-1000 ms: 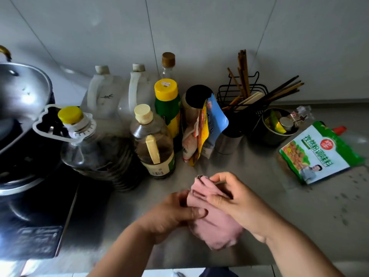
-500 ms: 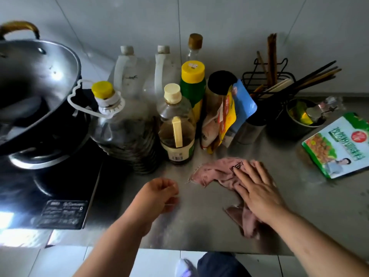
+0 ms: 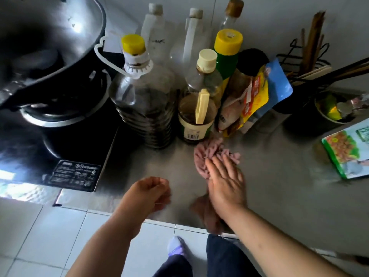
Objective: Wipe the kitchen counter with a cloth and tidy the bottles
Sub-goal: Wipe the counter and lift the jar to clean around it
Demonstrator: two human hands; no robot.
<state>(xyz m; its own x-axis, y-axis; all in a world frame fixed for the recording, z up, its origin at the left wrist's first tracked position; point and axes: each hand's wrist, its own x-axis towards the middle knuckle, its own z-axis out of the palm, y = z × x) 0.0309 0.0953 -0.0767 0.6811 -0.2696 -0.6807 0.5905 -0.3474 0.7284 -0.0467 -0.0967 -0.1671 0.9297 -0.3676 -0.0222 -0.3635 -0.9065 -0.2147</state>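
A pink cloth [image 3: 207, 153] lies bunched on the steel counter [image 3: 279, 192], just in front of the bottles. My right hand [image 3: 224, 178] presses flat on it, fingers spread toward the bottles. My left hand [image 3: 148, 193] hovers curled and empty over the counter's front edge, left of the cloth. Behind the cloth stand a large dark oil bottle with a yellow cap [image 3: 143, 100], a smaller bottle with a cream cap [image 3: 199, 108], a green bottle with a yellow cap [image 3: 227, 54], two white jugs [image 3: 157, 39] and a cork-topped glass bottle [image 3: 232, 15].
A wok [image 3: 50, 37] sits on the black stove [image 3: 65, 140] at left. Upright seasoning bags [image 3: 257, 96] lean beside the bottles. A chopstick rack [image 3: 311, 62], a metal bowl [image 3: 329, 112] and a green seasoning packet [image 3: 347, 150] lie at right. White floor tiles show below the edge.
Both hands held the cloth a second ago. My left hand let go and drew back; my right hand flattened on the cloth and pushed it left toward the bottles.
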